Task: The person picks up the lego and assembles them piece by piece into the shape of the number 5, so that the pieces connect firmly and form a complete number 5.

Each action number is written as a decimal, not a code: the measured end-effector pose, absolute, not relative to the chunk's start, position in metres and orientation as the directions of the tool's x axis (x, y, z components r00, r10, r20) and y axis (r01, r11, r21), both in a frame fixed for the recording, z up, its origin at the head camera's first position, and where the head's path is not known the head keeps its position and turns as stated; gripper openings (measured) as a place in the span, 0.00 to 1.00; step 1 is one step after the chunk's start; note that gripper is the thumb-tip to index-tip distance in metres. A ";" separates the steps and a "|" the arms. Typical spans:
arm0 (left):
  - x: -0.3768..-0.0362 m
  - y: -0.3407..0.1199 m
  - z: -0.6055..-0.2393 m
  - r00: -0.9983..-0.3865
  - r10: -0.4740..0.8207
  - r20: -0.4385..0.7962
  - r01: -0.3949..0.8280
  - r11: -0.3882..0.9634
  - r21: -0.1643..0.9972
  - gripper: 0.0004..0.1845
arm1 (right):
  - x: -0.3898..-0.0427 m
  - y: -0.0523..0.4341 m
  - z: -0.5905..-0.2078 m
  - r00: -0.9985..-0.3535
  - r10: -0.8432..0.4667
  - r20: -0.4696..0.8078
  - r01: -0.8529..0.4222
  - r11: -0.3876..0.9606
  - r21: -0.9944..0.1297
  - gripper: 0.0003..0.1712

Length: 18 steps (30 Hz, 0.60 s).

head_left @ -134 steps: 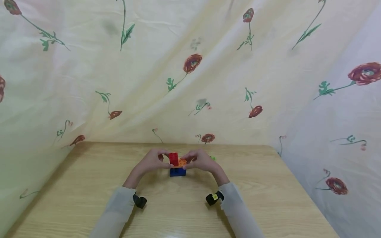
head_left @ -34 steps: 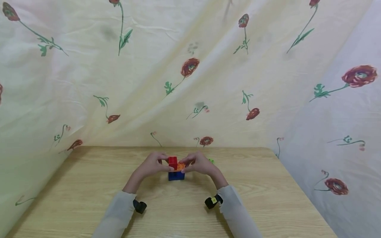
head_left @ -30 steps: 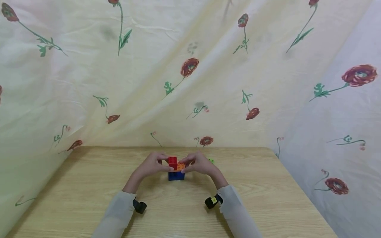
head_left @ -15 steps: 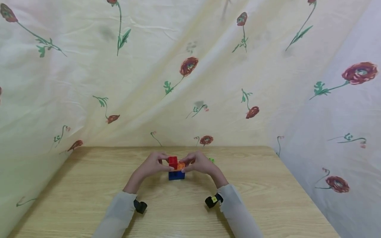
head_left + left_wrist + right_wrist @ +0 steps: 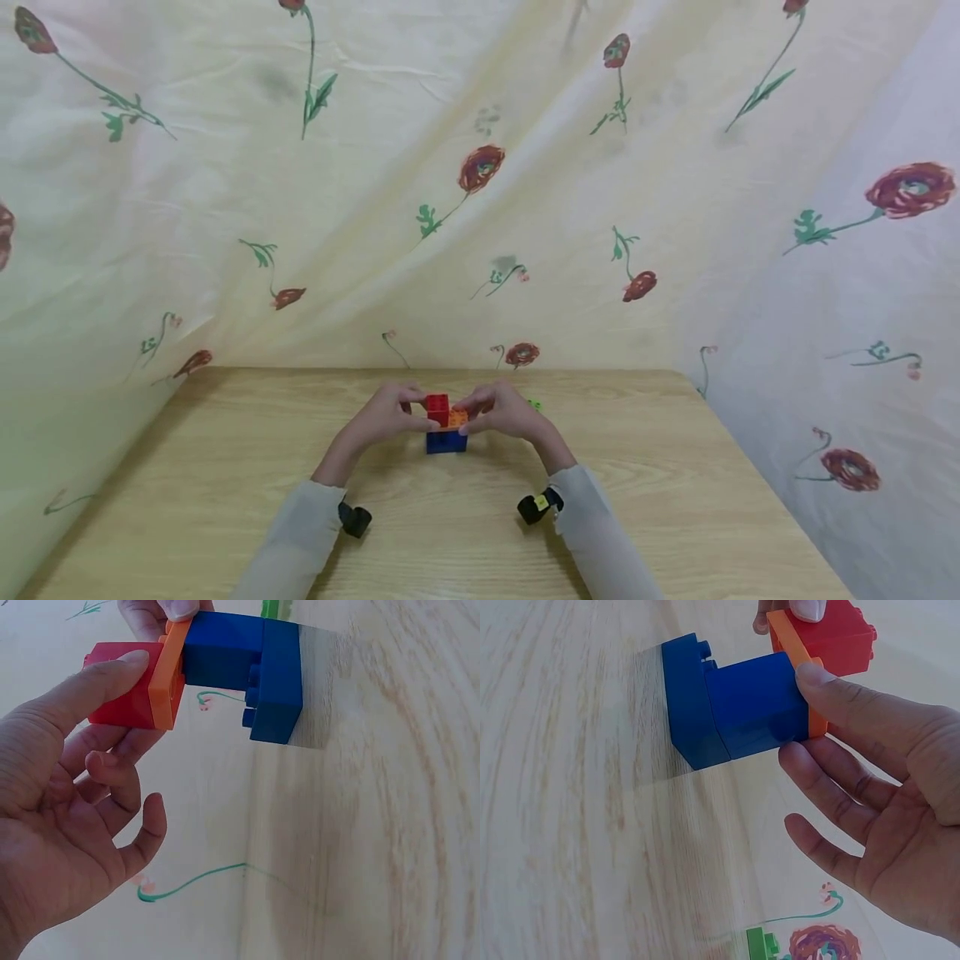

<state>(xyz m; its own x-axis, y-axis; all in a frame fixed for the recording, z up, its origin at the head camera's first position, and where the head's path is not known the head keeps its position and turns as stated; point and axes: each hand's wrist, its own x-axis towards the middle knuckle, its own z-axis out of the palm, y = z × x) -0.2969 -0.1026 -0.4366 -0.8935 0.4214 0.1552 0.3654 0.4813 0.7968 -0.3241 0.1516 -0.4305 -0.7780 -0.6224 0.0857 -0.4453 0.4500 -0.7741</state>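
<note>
Toy building bricks form a stepped stack on the table. At its base lies a blue brick (image 5: 690, 712), with a second blue brick (image 5: 757, 705) on one end of it. A thin orange brick (image 5: 458, 418) sits above that and juts out over the side. On the orange brick's left part stands a red brick (image 5: 437, 407). My left hand (image 5: 382, 410) pinches the red brick between thumb and fingers, its other fingers curling loosely below. My right hand (image 5: 506, 410) pinches the orange brick's right end, with its thumb on the near edge.
A light green brick (image 5: 759, 945) lies beyond my right hand, mostly hidden in the head view. The wooden table (image 5: 450, 533) ends at a flowered curtain (image 5: 360, 208) behind and at the sides. Both wrists carry black cameras.
</note>
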 end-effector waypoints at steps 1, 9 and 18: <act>-0.297 -0.102 -0.436 -0.894 0.421 0.153 0.364 0.485 0.795 0.24 | -0.324 0.152 -0.431 -0.780 -0.620 0.086 -0.446 0.454 -0.772 0.18; -0.299 -0.106 -0.439 -0.882 0.437 0.174 0.391 0.473 0.789 0.19 | -0.325 0.152 -0.431 -0.771 -0.629 0.104 -0.468 0.448 -0.762 0.18; -0.296 -0.103 -0.437 -0.867 0.455 0.204 0.425 0.460 0.780 0.17 | -0.324 0.153 -0.431 -0.769 -0.631 0.106 -0.458 0.427 -0.780 0.18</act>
<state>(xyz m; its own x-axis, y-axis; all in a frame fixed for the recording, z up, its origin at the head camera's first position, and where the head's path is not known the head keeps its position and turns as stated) -0.2963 -0.1031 -0.4371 -0.8666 0.4553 0.2043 0.4253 0.4596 0.7796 -0.3238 0.1525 -0.4308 -0.7686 -0.6310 0.1056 -0.4577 0.4270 -0.7799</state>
